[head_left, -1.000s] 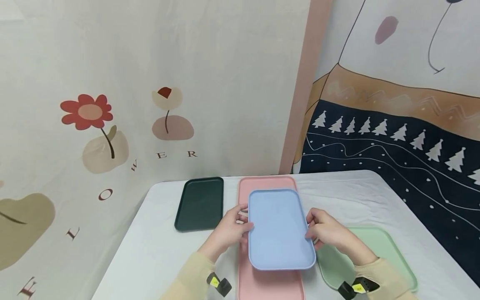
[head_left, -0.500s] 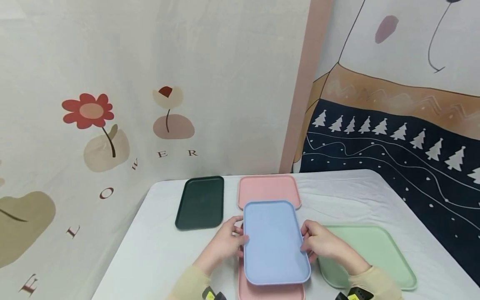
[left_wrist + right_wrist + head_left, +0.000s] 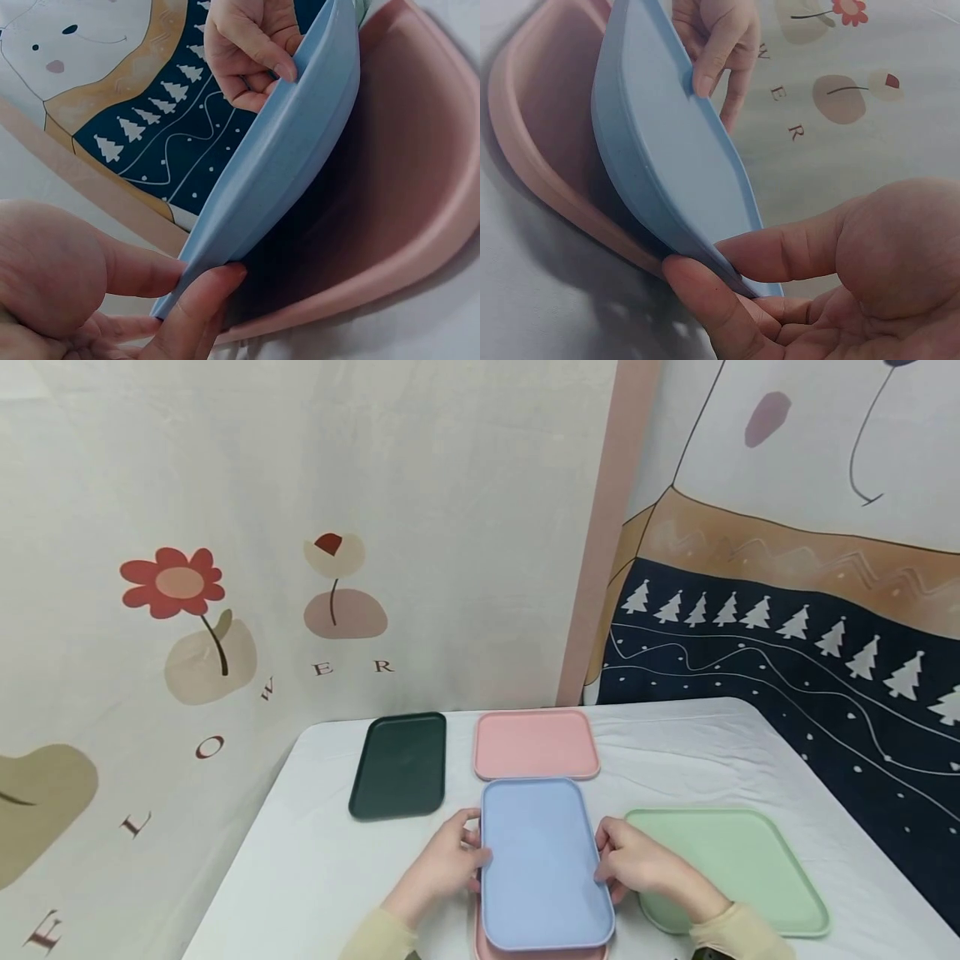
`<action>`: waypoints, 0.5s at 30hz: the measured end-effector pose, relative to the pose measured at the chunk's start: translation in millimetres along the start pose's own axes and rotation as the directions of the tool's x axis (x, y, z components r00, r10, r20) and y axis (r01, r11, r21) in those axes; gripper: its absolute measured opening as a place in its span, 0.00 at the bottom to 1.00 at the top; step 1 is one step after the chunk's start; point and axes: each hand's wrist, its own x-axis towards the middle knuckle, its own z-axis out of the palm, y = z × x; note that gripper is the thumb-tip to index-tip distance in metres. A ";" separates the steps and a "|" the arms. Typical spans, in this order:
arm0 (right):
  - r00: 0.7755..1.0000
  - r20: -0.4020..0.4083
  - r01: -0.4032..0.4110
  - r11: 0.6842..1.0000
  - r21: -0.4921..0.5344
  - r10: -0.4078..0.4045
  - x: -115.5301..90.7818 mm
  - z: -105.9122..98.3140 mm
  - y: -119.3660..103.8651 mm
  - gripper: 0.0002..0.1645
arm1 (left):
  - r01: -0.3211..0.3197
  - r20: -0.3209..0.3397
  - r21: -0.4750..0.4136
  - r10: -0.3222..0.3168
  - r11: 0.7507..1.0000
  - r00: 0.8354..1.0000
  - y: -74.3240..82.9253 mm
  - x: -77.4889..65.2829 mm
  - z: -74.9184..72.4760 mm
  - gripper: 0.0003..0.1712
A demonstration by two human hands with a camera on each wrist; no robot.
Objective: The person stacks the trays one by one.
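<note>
A light blue rectangular tray (image 3: 547, 864) with a low raised rim is held between both hands. My left hand (image 3: 446, 856) pinches its left long edge, thumb on the rim and fingers beneath. Opposite, my right hand (image 3: 637, 860) grips the right long edge the same way. Below the blue tray lies a pink tray (image 3: 420, 112), mostly covered by it in the head view. Both wrist views show a shadowed gap between the two trays along the near end. A second pink tray (image 3: 536, 743) lies flat just beyond the blue one.
A dark green tray (image 3: 399, 766) lies at the back left of the white-covered table (image 3: 300, 860). The light green tray (image 3: 738, 868) sits on the right, partly behind the right forearm. Printed cloth (image 3: 450, 527) hangs behind the table.
Both hands have brought the blue tray nearer the body and slightly left, over the near pink tray. The far pink tray is now uncovered, and more of the light green one shows.
</note>
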 end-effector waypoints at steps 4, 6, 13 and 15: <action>1.000 0.011 -0.001 1.000 0.000 0.001 -1.2 3.7 2.2 0.16 | -0.006 -0.003 -0.007 0.006 1.000 1.000 -2.7 -4.5 0.6 0.38; 1.000 0.015 -0.002 1.000 0.009 0.002 -1.6 5.3 4.1 0.16 | -0.007 -0.003 -0.008 0.007 1.000 1.000 -3.5 -5.7 0.6 0.38; 1.000 0.025 -0.006 0.999 0.044 0.005 -3.5 9.8 6.9 0.16 | -0.010 -0.007 0.047 0.010 0.999 1.000 -1.6 -9.2 -0.2 0.39; 1.000 0.025 -0.002 0.999 0.040 0.001 -4.0 10.5 6.8 0.16 | -0.013 -0.012 0.070 0.014 0.997 1.000 -1.5 -9.9 -0.5 0.39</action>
